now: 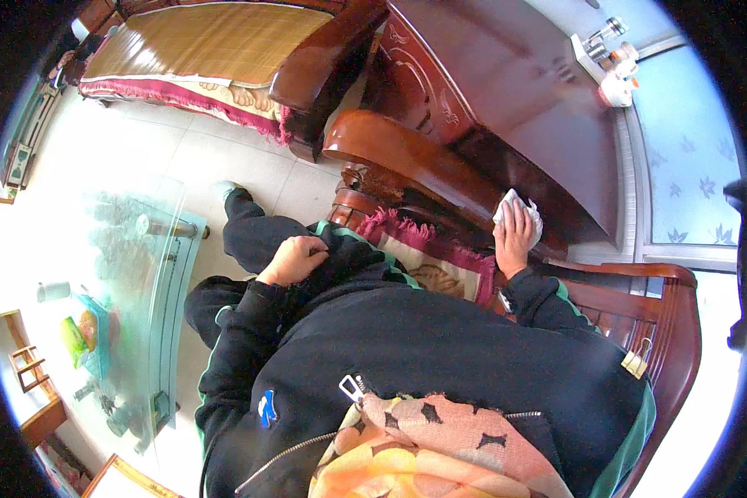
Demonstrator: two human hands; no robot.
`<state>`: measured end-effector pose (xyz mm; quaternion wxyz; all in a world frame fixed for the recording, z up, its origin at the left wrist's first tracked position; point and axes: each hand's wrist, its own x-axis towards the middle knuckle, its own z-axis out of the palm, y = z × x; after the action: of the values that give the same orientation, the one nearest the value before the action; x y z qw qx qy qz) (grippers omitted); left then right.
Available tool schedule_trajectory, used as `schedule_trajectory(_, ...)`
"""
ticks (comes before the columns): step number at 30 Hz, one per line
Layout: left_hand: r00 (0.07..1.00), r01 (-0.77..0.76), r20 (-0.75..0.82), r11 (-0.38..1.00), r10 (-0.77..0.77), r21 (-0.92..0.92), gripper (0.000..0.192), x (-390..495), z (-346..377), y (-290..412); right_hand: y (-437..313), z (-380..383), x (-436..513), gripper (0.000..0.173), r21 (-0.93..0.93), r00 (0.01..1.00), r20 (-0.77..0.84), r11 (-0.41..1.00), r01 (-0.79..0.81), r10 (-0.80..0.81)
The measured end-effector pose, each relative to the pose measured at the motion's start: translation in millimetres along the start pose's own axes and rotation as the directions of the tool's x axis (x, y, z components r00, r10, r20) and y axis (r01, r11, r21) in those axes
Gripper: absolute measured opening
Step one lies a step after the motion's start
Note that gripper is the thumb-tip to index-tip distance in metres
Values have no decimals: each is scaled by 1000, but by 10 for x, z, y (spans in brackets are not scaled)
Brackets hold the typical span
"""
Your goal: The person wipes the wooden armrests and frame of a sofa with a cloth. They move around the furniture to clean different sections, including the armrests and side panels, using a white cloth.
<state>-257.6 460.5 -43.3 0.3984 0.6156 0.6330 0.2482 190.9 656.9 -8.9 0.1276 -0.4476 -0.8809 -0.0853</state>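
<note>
Under the flattened fingers of my right hand [515,239] is a crumpled white cloth [512,199], pressed against the rear part of a glossy wooden armrest [404,146]. The armrest is reddish brown and curves down at its front end. My left hand [292,260] rests on my thigh in dark trousers [264,236]. Its fingers are curled, and nothing shows in them. Between my leg and the armrest lies a fringed seat cover [451,277], pale in the middle with a magenta border.
Beyond the armrest stands a dark wooden cabinet [510,81], with several small containers [616,90] by the window [685,162]. A glass coffee table [140,299] at left bears a teal basket [99,342]. A mat-covered wooden sofa [205,43] is at the far side. Behind me curves a slatted wooden backrest [678,311].
</note>
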Motion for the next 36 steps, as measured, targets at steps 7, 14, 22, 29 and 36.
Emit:
schedule_trajectory(7,983,-16,-181,999,8,-40,24,-17,-165,13,-1003,175,805,56,169,979,-46,964,205,-200)
schedule_trajectory(14,856,-23,-516,994,-34,-104,27,-256,-401,-107,-2074,233,1800,56,200,925,25,908,367,-380)
schedule_trajectory(22,751,293,-626,956,-210,30,38,-906,-500,-879,-2848,500,2518,35,49,764,382,837,544,-519)
schedule_trajectory(29,764,643,-395,653,-510,401,54,-1511,-259,-1211,-2418,385,2193,47,110,852,40,850,515,-522)
schedule_trajectory(36,757,653,-357,615,-548,441,53,-1384,-283,-1237,-1252,124,1120,59,154,960,-101,950,273,-259)
